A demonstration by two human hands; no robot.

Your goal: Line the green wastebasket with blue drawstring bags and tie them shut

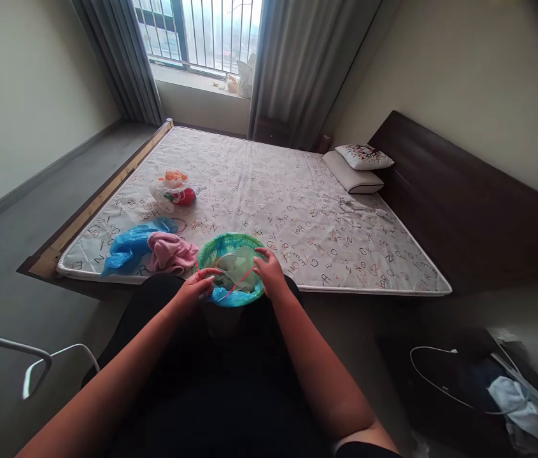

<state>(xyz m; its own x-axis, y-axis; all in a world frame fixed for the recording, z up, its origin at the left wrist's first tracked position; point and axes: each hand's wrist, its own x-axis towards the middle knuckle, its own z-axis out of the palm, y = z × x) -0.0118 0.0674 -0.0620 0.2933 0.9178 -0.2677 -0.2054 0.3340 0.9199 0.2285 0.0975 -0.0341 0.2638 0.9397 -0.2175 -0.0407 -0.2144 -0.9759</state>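
Note:
A green basket (205, 243) lined with a blue plastic bag (235, 297) sits between my knees at the mattress edge, with crumpled pale plastic or paper inside. A thin red string (239, 284) runs slantwise across its opening. My left hand (197, 285) pinches the string at the basket's left side. Opposite it, my right hand (269, 270) is closed on the string by the right rim. Left of the basket lie a pink cloth (172, 252) and another blue plastic bag (130, 245).
Farther back on the letter-patterned mattress (269, 184) is a plastic bag with red and orange items (177, 191). Pillows (359, 166) lie by the dark headboard (454, 172). A white cable (435, 383) rests on a dark surface at lower right; a bent metal tube (11, 343) is at left.

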